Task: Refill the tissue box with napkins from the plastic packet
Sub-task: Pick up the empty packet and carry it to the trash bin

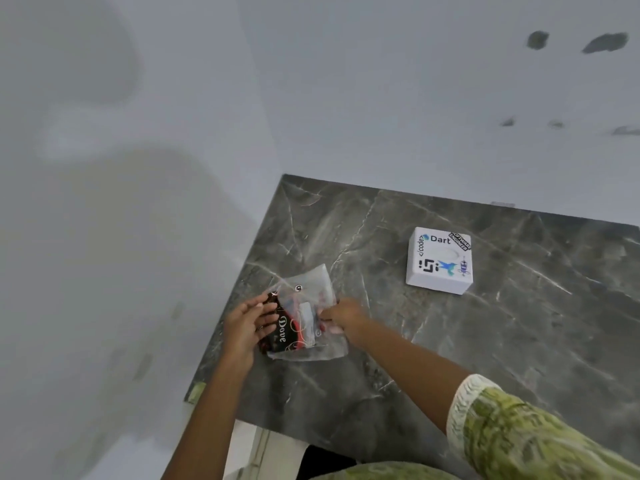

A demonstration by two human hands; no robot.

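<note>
A clear plastic packet (313, 289) lies on the dark marble table (381, 393) near its left edge. Its dark printed part reads "Dove", and pale napkins show through the plastic. My left hand (246, 329) presses against the packet's dark left side with fingers spread. My right hand (344, 320) pinches the packet's right side. The white tissue box (439, 261), covered with stickers such as "Dart", stands apart to the upper right, closed side up, with neither hand touching it.
A pale wall runs behind the table and along its left side. The table's left edge lies just beside my left hand. A green patterned sleeve (519, 438) covers my right upper arm at the lower right.
</note>
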